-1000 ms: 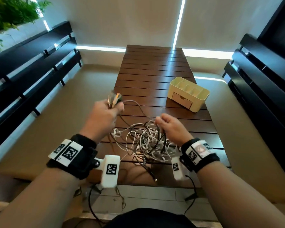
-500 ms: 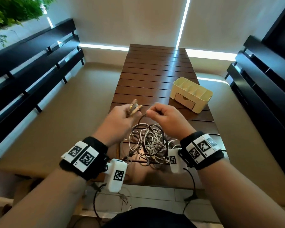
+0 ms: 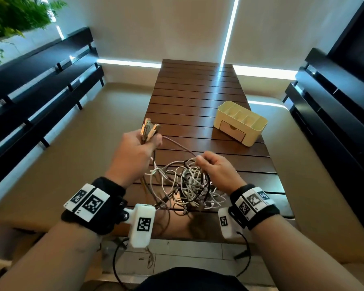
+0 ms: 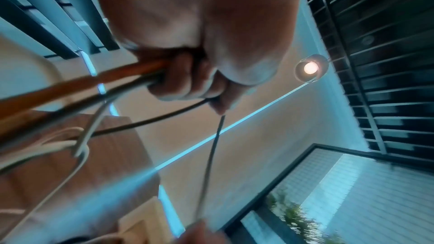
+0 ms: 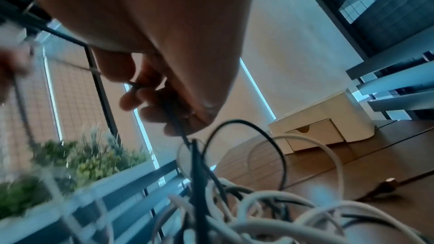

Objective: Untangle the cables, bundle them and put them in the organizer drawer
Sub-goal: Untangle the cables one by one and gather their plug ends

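A tangle of white and dark cables [image 3: 187, 183] lies on the near end of the slatted wooden table [image 3: 198, 95]. My left hand [image 3: 135, 152] is raised over the table's left edge and grips a bunch of cable ends, whose plugs [image 3: 148, 129] stick up from the fist. In the left wrist view several cables [image 4: 98, 83] run out of that fist. My right hand [image 3: 214, 166] is just above the tangle and pinches a thin dark cable [image 5: 185, 140] that stretches across to the left hand. The cream organizer [image 3: 242, 122] stands at the table's right edge with its drawer [image 3: 232, 131] closed.
Dark slatted benches [image 3: 40, 85] run along both sides of the table. A green plant [image 3: 11, 15] shows at the top left. Part of the tangle hangs over the table's near edge. The far half of the table holds only the organizer.
My hands were close together half a second ago. The left hand has since lifted away to the left with the plugs, and the right has dropped to the tangle, stretching a cable between them.
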Demonstrator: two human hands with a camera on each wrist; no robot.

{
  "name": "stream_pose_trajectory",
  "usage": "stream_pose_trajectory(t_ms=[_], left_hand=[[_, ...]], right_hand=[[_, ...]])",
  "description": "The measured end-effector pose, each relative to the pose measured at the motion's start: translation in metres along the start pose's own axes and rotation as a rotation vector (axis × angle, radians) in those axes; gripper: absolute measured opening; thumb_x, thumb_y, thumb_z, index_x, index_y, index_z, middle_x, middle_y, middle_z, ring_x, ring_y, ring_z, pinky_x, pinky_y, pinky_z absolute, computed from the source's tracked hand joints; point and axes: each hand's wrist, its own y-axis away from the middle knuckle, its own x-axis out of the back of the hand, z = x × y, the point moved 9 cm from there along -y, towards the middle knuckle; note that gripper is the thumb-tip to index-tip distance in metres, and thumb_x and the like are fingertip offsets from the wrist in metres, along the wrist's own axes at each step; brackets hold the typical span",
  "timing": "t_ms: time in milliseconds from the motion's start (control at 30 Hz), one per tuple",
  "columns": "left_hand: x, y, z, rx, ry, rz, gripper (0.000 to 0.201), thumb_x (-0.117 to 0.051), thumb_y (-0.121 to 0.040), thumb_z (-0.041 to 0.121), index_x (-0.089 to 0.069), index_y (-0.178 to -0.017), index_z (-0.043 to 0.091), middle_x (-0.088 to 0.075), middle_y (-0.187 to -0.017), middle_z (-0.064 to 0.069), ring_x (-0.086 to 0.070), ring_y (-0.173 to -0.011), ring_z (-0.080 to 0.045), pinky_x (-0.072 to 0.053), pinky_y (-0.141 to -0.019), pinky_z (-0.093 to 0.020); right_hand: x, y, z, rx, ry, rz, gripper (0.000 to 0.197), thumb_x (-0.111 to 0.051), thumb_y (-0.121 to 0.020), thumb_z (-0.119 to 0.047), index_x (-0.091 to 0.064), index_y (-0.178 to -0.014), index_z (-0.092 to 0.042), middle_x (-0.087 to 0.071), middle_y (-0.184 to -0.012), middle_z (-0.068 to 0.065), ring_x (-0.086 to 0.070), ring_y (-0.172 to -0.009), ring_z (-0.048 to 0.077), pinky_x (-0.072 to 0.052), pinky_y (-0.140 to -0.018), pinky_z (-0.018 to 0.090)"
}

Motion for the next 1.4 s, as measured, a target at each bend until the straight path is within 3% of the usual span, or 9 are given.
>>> stream_pose_trajectory(t_ms=[167, 300, 400, 500, 667, 933, 1100, 1233, 1400], left_hand=[[-0.013, 0.015, -0.052, 0.194, -0.241, -0.155, 0.024, -0.064, -0.097, 0.024, -0.068, -0.081, 0.006, -0.043, -0.052, 0.009, -0.032, -0.042, -0.003, -0.028, -0.043, -0.017], [-0.006, 0.015, -0.027, 0.047, -0.13, -0.009, 0.024, -0.06, -0.099, 0.022, -0.067, -0.096, -0.001, -0.047, -0.062, -0.005, -0.035, -0.045, -0.001, -0.032, -0.047, -0.016], [-0.001, 0.012, -0.009, -0.038, -0.057, 0.052, 0.014, -0.062, -0.098, 0.028, -0.071, -0.099, 0.018, -0.065, -0.087, -0.026, -0.053, -0.068, -0.015, -0.049, -0.065, -0.04], [-0.02, 0.012, 0.0, -0.087, -0.105, -0.065, 0.016, -0.062, -0.097, 0.03, -0.07, -0.1, 0.016, -0.066, -0.085, -0.02, -0.051, -0.067, -0.011, -0.048, -0.064, -0.034], [-0.053, 0.016, -0.002, -0.093, -0.088, -0.279, 0.023, -0.061, -0.098, 0.029, -0.064, -0.079, 0.016, -0.053, -0.056, 0.018, -0.041, -0.051, 0.001, -0.033, -0.052, -0.016], [-0.015, 0.004, 0.003, -0.027, 0.177, -0.016, 0.028, -0.058, -0.089, 0.046, -0.066, -0.071, 0.027, -0.04, -0.05, 0.009, -0.032, -0.045, -0.016, -0.031, -0.052, -0.034], [-0.02, 0.006, -0.021, 0.066, 0.061, -0.06, 0.029, -0.061, -0.097, 0.032, -0.057, -0.075, 0.015, -0.038, -0.054, 0.008, -0.031, -0.049, -0.014, -0.03, -0.055, -0.033], [-0.026, 0.015, -0.016, 0.02, 0.132, -0.116, 0.044, -0.058, -0.095, 0.04, -0.054, -0.094, -0.004, -0.036, -0.058, 0.005, -0.03, -0.049, -0.014, -0.029, -0.051, -0.033], [-0.063, 0.031, -0.015, -0.009, -0.076, -0.306, 0.018, -0.052, -0.103, 0.031, -0.055, -0.088, 0.021, -0.049, -0.066, 0.009, -0.042, -0.057, -0.008, -0.041, -0.058, -0.03]], right_hand=[[0.041, -0.01, -0.07, 0.222, -0.047, 0.189, 0.016, -0.061, -0.098, -0.02, -0.062, -0.083, -0.023, -0.052, -0.073, -0.007, -0.044, -0.062, 0.003, -0.04, -0.061, 0.013], [0.023, -0.014, -0.08, 0.292, 0.061, 0.118, 0.018, -0.065, -0.095, -0.017, -0.061, -0.08, -0.027, -0.057, -0.079, 0.0, -0.048, -0.069, 0.009, -0.043, -0.067, 0.019], [0.002, -0.01, -0.063, 0.264, 0.152, 0.015, 0.01, -0.065, -0.095, -0.02, -0.065, -0.085, -0.02, -0.057, -0.082, -0.006, -0.05, -0.069, 0.009, -0.043, -0.065, 0.013], [-0.008, -0.005, -0.065, 0.284, 0.139, -0.021, 0.01, -0.063, -0.096, -0.02, -0.066, -0.088, -0.017, -0.058, -0.083, -0.007, -0.054, -0.072, 0.013, -0.046, -0.067, 0.019], [0.005, -0.003, -0.083, 0.35, 0.076, 0.038, 0.016, -0.064, -0.096, -0.016, -0.063, -0.082, -0.024, -0.053, -0.076, -0.013, -0.046, -0.066, 0.003, -0.04, -0.064, 0.017], [-0.006, 0.008, -0.016, 0.062, -0.005, -0.037, 0.031, -0.045, -0.104, -0.037, -0.068, -0.095, -0.017, -0.052, -0.069, -0.004, -0.048, -0.063, 0.012, -0.043, -0.063, 0.032], [0.014, 0.0, -0.018, 0.02, -0.037, 0.041, 0.024, -0.051, -0.103, -0.031, -0.067, -0.091, -0.017, -0.05, -0.068, 0.005, -0.044, -0.059, 0.019, -0.039, -0.057, 0.034], [0.022, -0.006, -0.015, -0.024, 0.053, 0.023, 0.018, -0.054, -0.102, -0.034, -0.064, -0.097, -0.02, -0.057, -0.071, -0.001, -0.051, -0.056, 0.006, -0.045, -0.057, 0.024], [0.004, -0.003, -0.044, 0.067, -0.126, -0.013, 0.024, -0.052, -0.1, -0.04, -0.065, -0.104, -0.021, -0.054, -0.063, -0.015, -0.051, -0.059, 0.003, -0.043, -0.059, 0.018]])
